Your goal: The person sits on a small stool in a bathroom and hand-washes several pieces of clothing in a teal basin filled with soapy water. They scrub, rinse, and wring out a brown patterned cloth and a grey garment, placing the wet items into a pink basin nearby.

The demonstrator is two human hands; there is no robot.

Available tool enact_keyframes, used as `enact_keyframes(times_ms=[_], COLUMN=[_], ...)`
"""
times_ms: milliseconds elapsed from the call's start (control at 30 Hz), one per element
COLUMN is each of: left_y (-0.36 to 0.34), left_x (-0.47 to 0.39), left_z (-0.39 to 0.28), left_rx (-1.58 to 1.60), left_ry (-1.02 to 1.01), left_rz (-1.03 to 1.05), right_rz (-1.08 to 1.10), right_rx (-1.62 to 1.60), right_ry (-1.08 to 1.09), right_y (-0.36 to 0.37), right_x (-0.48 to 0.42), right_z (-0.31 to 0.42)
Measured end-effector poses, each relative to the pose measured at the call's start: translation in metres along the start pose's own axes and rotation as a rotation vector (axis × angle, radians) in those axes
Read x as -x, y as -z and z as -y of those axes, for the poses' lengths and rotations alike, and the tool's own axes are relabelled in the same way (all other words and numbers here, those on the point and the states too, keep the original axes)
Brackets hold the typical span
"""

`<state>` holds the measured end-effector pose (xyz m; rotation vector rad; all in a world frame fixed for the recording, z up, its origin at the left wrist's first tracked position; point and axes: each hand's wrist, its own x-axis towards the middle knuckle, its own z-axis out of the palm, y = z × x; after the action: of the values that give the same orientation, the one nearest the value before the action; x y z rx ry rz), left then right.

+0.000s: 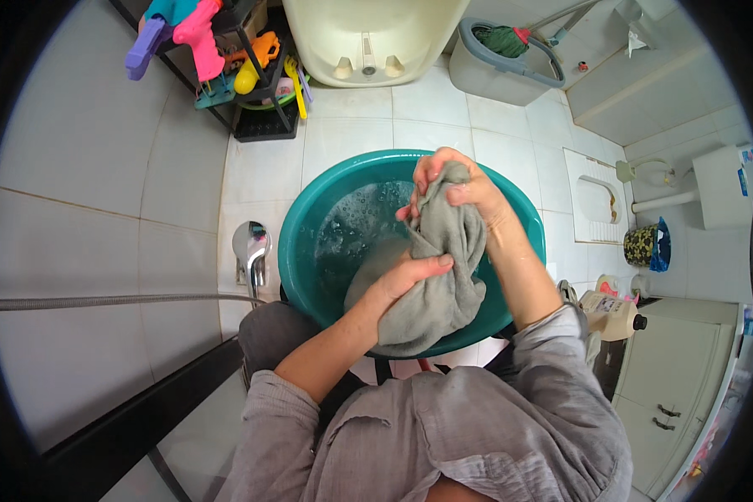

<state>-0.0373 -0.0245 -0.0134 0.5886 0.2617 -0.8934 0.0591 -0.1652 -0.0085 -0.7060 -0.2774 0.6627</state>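
Observation:
A wet grey-green cloth (442, 276), bunched and twisted, is held up over a large teal plastic basin (301, 270). My right hand (458, 182) grips its upper end, fingers curled around the fabric. Lower down, my left hand (408, 279) clasps the cloth with the thumb on top; its other fingers are hidden beneath the folds. Sudsy water (364, 213) with bubbles lies in the basin. Part of the cloth hangs down on the left into the water and near the basin's front rim.
A chrome shower head (251, 241) with a metal hose (119, 302) lies left of the basin. Beyond stand a pedestal sink (370, 56), a mop bucket (496, 72) and a black rack (267, 122) with toys. A squat toilet (593, 194) and a detergent jug (608, 314) are at right.

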Motion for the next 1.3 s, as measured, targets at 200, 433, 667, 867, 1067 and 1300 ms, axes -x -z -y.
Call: enact_keyframes(times_ms=[200,433,667,867,1067,1300], left_y=[0.0,0.025,0.018,0.012,-0.009,0.004], left_x=[-0.039,-0.069,-0.005,0.016,0.019,-0.028], left_z=[0.012,0.03,-0.002,0.001,-0.012,0.017], left_rx=[-0.368,-0.677,-0.337,0.088,0.002,-0.427], left_ry=[-0.317,-0.529,-0.233,-0.108,-0.107,-0.417], left_rz=[-0.159,-0.4,-0.019,0.067,0.01,-0.241], right_rz=[-0.419,-0.467,-0.07,0.115,-0.109,-0.438], right_rx=[0.799,1.69,0.644,-0.189,0.102,0.809], right_ry=[-0.284,-0.323,-0.122,0.192,0.114,-0.252], right_y=[-0.011,0.008,-0.006,-0.011,-0.018,-0.023], right_x=[-0.004,-0.021,-0.003,0.008,0.019,-0.002], right_z=[0.011,-0.025,0.011,-0.031,-0.021,-0.018])
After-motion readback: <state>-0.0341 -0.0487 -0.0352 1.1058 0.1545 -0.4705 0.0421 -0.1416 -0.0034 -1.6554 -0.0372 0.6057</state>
